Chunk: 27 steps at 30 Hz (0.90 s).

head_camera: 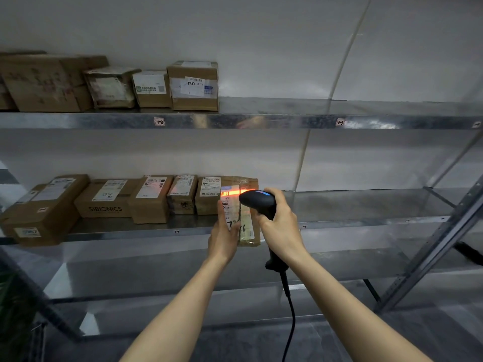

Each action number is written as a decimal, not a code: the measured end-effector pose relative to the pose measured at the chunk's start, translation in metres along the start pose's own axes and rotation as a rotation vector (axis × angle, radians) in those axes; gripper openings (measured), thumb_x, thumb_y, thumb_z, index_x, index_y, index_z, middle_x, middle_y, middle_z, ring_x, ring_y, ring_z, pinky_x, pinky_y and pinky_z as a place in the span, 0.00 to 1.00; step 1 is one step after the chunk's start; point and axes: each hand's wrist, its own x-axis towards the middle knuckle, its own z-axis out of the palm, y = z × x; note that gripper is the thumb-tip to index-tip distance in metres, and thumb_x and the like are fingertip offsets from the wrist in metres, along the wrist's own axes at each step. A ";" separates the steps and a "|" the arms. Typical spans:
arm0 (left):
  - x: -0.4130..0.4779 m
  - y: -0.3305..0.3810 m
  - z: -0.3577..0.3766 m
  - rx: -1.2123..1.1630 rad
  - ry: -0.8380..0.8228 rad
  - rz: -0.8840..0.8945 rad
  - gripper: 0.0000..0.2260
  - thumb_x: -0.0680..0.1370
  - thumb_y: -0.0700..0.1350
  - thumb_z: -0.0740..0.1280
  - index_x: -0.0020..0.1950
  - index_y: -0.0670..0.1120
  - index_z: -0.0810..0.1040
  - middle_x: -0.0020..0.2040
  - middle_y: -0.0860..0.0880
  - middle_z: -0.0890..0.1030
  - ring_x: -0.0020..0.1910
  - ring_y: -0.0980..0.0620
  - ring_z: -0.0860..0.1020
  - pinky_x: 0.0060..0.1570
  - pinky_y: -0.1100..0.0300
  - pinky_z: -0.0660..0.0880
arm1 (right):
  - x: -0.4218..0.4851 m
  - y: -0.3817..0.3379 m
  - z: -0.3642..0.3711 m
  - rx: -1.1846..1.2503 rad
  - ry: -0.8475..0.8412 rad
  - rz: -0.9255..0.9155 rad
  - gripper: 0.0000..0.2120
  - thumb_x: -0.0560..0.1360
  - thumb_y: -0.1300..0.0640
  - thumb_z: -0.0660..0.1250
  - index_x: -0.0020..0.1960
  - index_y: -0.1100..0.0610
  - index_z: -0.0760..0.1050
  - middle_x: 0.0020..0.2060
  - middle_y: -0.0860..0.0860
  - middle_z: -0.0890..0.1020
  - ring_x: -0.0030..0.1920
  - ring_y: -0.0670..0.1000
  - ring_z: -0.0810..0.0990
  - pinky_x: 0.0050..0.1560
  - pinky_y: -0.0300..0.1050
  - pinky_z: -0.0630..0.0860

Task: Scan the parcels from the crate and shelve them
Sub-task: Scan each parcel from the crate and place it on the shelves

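Head view: left hand (224, 237) grips parcel (247, 228); right hand (281, 223), just beside, grips scanner (257, 199). Red beam crosses the label above left fingers (221, 212).

Left hand (224, 237), right hand (281, 226) — both mid-grasp

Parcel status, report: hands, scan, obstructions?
Left hand holds parcel upright at middle shelf front. Right hand grips scanner, red beam on the label. Nothing between scanner and label.
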 end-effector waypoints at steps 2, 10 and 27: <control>0.001 -0.001 0.000 -0.006 -0.002 0.004 0.33 0.82 0.51 0.57 0.77 0.55 0.36 0.73 0.44 0.67 0.66 0.42 0.71 0.60 0.49 0.70 | 0.001 -0.001 0.001 0.000 0.002 -0.001 0.24 0.74 0.65 0.65 0.64 0.44 0.67 0.48 0.43 0.75 0.45 0.34 0.73 0.38 0.20 0.68; 0.009 -0.006 0.000 0.004 -0.008 -0.016 0.33 0.82 0.51 0.58 0.77 0.55 0.38 0.73 0.43 0.67 0.67 0.41 0.70 0.58 0.51 0.69 | 0.003 -0.001 0.003 0.004 0.038 0.014 0.23 0.73 0.67 0.64 0.61 0.45 0.69 0.42 0.37 0.76 0.41 0.31 0.74 0.35 0.22 0.68; 0.039 -0.022 0.014 -0.099 -0.128 0.013 0.32 0.82 0.49 0.58 0.78 0.54 0.41 0.75 0.49 0.64 0.69 0.44 0.69 0.60 0.53 0.69 | 0.028 0.015 0.003 -0.027 0.145 0.099 0.24 0.73 0.65 0.63 0.64 0.44 0.67 0.47 0.47 0.77 0.43 0.40 0.76 0.34 0.23 0.68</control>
